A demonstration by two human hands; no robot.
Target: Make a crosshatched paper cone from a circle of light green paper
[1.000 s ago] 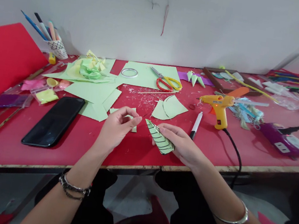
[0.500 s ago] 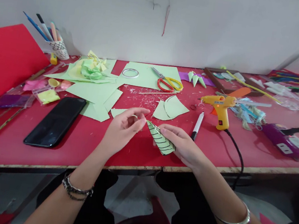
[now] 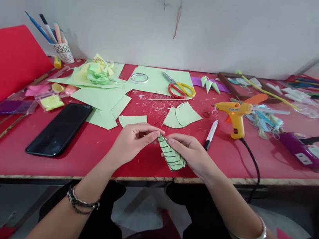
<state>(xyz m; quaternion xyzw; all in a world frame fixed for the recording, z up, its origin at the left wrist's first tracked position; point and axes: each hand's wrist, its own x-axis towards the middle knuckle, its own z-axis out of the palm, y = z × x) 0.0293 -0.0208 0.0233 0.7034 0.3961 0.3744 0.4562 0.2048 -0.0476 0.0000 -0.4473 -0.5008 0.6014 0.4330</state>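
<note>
A light green paper cone (image 3: 171, 155) with black curved lines is held above the table's front edge, its narrow tip toward the upper left. My right hand (image 3: 192, 153) is closed around its right side, thumb on top. At the tip, my left hand (image 3: 135, 142) pinches the paper between thumb and fingers. Just beyond my hands lie cut green paper pieces (image 3: 188, 115), one edged with a black line, and another piece (image 3: 132, 120) to the left. A white marker with a black cap (image 3: 211, 134) rests right of my right hand.
A yellow glue gun (image 3: 234, 113) with a lit orange light stands at right, its cord hanging over the edge. Red-and-yellow scissors (image 3: 181, 89) and a silver ring (image 3: 139, 78) lie on green paper behind. A black phone (image 3: 59, 129) lies left; small green cones (image 3: 208, 85) sit at the back.
My left hand has moved right and closed onto the cone's tip. The cone has tilted slightly, its wide end a little lower. My right hand keeps its hold.
</note>
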